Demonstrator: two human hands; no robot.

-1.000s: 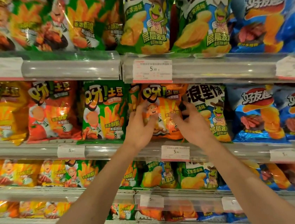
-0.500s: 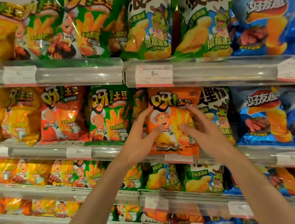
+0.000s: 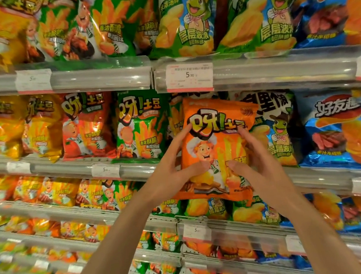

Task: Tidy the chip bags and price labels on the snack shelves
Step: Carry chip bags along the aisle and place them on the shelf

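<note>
An orange chip bag [image 3: 214, 137] with a cartoon chef is held out in front of the second shelf, tilted slightly. My left hand [image 3: 174, 169] grips its left edge and my right hand [image 3: 257, 166] grips its right edge, thumbs on the front. Its lower edge hangs over the shelf rail and hides the price label there. Behind it stand a green chip bag [image 3: 140, 128] to the left and a green-and-blue frog bag [image 3: 275, 130] to the right. A price label [image 3: 189, 77] reading 5.90 sits on the rail above.
Shelves of snack bags fill the view: red bag [image 3: 84, 127], yellow bags [image 3: 39, 128], blue bags [image 3: 336, 128] at right. Clear plastic rails [image 3: 101, 78] front each shelf, with further price labels [image 3: 106, 171] [image 3: 33, 81]. Lower shelves hold smaller bags.
Both hands have drawn the orange bag out from its slot on the second shelf, towards me and slightly down. It now hangs in front of the rail.
</note>
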